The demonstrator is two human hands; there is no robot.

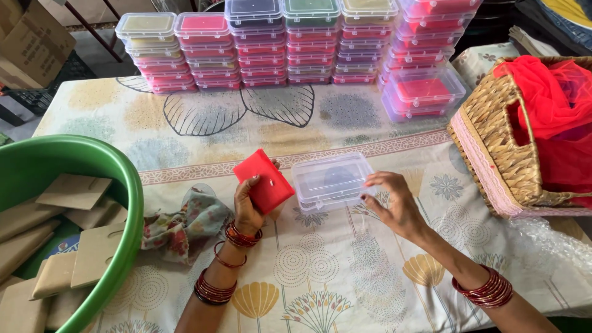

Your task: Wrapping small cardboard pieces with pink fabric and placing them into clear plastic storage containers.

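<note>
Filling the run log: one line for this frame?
left hand: holds red card | right hand: on clear plastic box, empty | surface: printed tablecloth

Bright, even daylight fills the scene — shadows are soft and short, lying just under the hands and beside the green plastic tub [126,203]. Mild glare glints off the stacked clear plastic boxes [296,43]. Focus is fairly sharp at centre; edges bow slightly — wide-angle distortion — and soften at the corners.
</note>
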